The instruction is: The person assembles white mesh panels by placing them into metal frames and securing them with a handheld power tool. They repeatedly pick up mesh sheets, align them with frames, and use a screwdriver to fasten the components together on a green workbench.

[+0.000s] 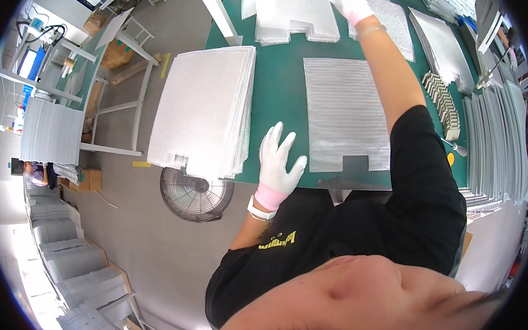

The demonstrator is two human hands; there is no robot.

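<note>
Green tabletop lies below; right hand stretches forward; left hand splays.

Head-worn fisheye, close above green table, facing steeply down, wide view

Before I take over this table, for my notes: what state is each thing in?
Left hand: open, fingers spread.
Right hand: outstretched, grip unclear.
Middle mesh: lying flat, partly hidden.
Left mesh stack: unevenly layered.
Screwdriver: lying down.
Floor fan: whether running, unclear.
</note>
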